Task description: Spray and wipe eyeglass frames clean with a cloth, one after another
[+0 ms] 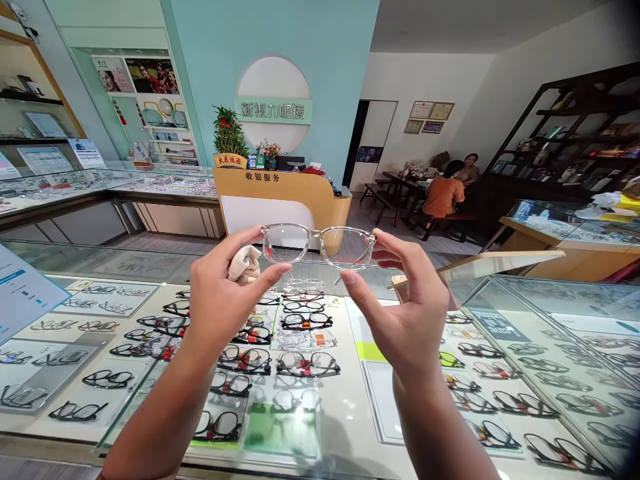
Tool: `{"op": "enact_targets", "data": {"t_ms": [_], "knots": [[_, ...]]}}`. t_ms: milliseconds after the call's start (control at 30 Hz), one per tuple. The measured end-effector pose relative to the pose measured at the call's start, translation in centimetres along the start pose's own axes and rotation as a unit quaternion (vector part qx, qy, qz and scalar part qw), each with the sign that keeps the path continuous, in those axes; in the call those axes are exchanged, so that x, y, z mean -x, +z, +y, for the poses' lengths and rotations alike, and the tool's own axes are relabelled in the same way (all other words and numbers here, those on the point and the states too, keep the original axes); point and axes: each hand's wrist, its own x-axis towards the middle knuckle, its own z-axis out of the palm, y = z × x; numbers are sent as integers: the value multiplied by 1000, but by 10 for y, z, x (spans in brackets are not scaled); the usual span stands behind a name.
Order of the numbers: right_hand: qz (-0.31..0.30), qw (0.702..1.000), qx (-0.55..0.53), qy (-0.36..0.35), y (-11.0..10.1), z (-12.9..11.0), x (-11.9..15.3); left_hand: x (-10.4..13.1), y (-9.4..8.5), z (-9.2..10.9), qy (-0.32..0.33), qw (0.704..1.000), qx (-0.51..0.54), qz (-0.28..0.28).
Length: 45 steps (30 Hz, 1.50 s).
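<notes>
A pair of clear-framed glasses (316, 235) is held up level above a glass display case, lenses upright. My left hand (225, 287) pinches its left end between thumb and index finger. A crumpled beige cloth (245, 265) is tucked in that same hand's palm. At the other end of the frame, the thumb and fingers of my right hand (407, 300) grip the rim near the hinge. Red marks show on the lenses.
Rows of glasses (245, 360) lie inside the display case (345, 417) below. A wooden counter (280, 193) stands ahead. People (443, 193) sit at a table in the back right. A printed sheet (27, 293) is at the left.
</notes>
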Motion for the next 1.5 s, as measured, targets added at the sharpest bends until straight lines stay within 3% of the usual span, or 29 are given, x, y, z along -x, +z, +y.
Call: {"op": "enact_targets", "data": {"t_ms": [333,800,1200,1367,1500], "knots": [[25,999,-7,-34,0,-5,1,-3,0,-3,3,999,0,-46],[9,998,-12,-63,2,-7,5,-5,9,-13,21,999,38,-9],[17,996,-3,-88,2,-7,7,-7,14,-15,30,997,69,-21],[8,997,-17,-68,2,-4,5,-6,16,-16,57,995,84,-12],[-33,998,-57,4,2,4,3,3,21,-11,77,994,61,40]]}}
